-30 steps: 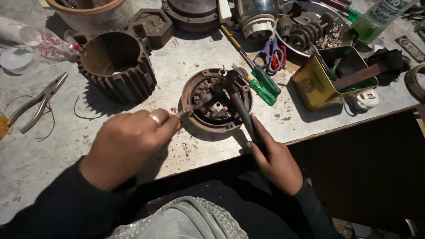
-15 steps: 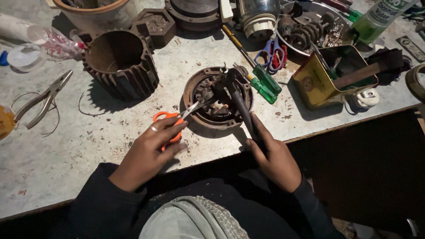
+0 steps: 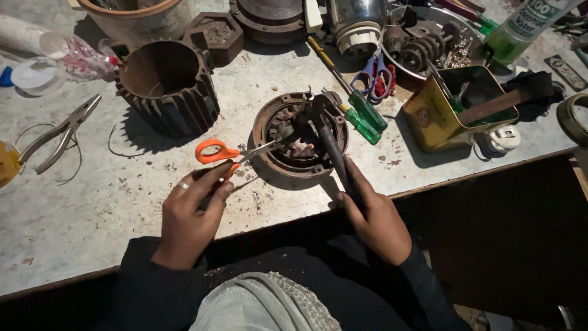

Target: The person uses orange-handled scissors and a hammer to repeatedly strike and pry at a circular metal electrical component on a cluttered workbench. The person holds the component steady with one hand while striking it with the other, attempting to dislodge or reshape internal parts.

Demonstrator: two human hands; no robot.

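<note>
The left hand gripped orange-handled scissors, blades pointing toward two o'clock into the round rusty motor part at the table's centre. The right hand was closed around a dark tool handle reaching toward eleven o'clock into the same part.

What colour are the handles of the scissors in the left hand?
Orange, seen clearly in the head view: the scissors are held by the left hand.

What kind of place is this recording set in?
Likely a motor repair workbench: a finned motor housing, pliers, screwdrivers and a tin of tools crowd the stained bench around an opened round motor part.
</note>
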